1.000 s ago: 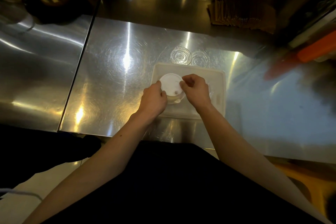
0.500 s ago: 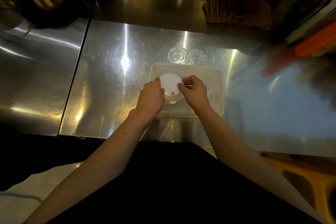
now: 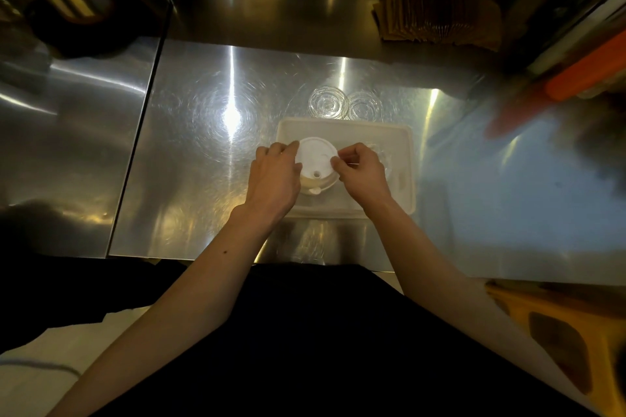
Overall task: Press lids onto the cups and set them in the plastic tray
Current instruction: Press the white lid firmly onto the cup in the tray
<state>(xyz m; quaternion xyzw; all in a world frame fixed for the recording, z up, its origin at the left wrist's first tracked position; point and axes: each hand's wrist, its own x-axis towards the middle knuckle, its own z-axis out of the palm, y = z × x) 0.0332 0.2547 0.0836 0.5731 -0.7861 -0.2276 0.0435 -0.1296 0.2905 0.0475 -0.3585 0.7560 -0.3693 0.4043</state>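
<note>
On the stainless steel counter (image 3: 203, 152), the left hand (image 3: 272, 176) curls against the left edge of the white lid (image 3: 316, 157), which sits on a cup (image 3: 313, 183) standing in the left part of the white plastic tray (image 3: 404, 173). The right hand (image 3: 362, 170) pinches the lid's right rim with fingers bent close. Just beyond the tray's far edge lie two clear lids (image 3: 343, 108) side by side, and farther right, against the back wall, a stack of brown cup sleeves (image 3: 437, 19).

Bare forearms, no sleeves, bare hands (image 3: 318, 174), black garment (image 3: 305, 349) over the torso.
</note>
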